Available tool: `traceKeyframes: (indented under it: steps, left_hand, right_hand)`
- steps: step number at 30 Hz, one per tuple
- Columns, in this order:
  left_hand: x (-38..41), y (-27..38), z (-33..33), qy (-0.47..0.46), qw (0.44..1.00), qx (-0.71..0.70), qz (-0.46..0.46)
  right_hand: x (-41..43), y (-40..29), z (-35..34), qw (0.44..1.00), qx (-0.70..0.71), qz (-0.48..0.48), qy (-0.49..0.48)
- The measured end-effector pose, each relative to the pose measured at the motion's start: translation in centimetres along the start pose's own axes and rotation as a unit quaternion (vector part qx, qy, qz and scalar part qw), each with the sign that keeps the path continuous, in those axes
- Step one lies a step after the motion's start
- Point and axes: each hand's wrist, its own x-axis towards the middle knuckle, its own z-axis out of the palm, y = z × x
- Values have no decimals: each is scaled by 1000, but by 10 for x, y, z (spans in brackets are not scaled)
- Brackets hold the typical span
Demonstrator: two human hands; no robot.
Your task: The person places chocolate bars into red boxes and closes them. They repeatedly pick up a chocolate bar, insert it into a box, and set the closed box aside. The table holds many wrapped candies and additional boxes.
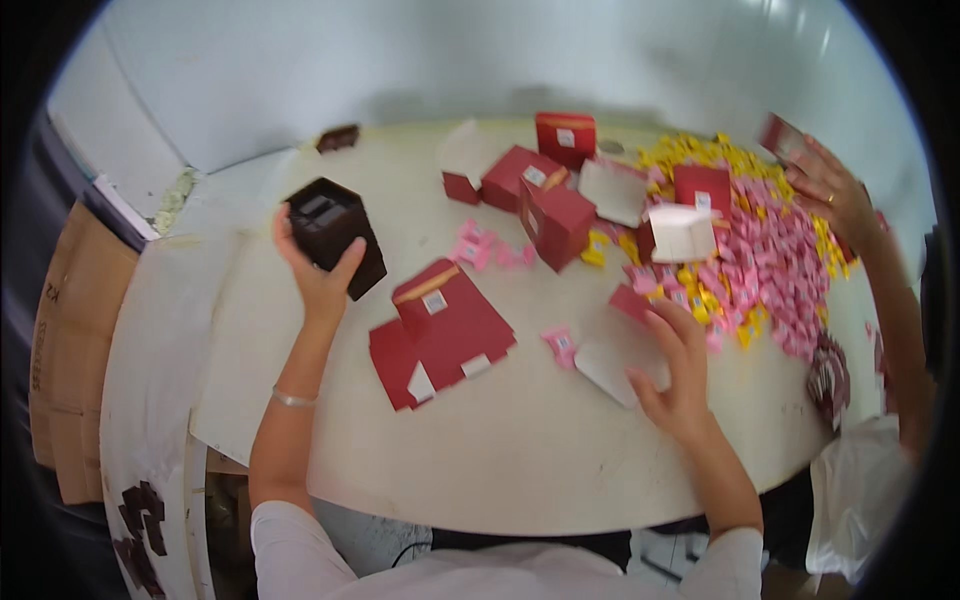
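My left hand [322, 281] grips a dark brown plastic tray stack [334, 225] above the table's left part. With its fingers spread, my right hand [679, 367] is at a partly folded carton [626, 360] that shows its white inside and a red flap; blur hides whether the hand grips it. Between my hands a flattened red carton [457, 330] lies on the table, with a gold band and a white label. A pink wrapped sweet [559, 346] lies just left of the open carton.
Several red cartons [562, 221] stand across the table's back. Pink wrapped pieces [780, 262] and yellow wrapped pieces [712, 154] are heaped at the right. Another person's hand [836, 187] holds a carton there. A brown cardboard box [82, 352] stands at the far left.
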Motion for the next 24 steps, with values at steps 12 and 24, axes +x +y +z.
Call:
traceKeyframes:
  steps: [12,24]
  left_hand:
    - [-200,113,66,-205,971,-118,-24]
    - [-159,117,38,-271,929,-142,-207]
  right_hand:
    - [-22,-74,-8,983,153,-40,-96]
    - [15,-43,19,961,151,-140,-185]
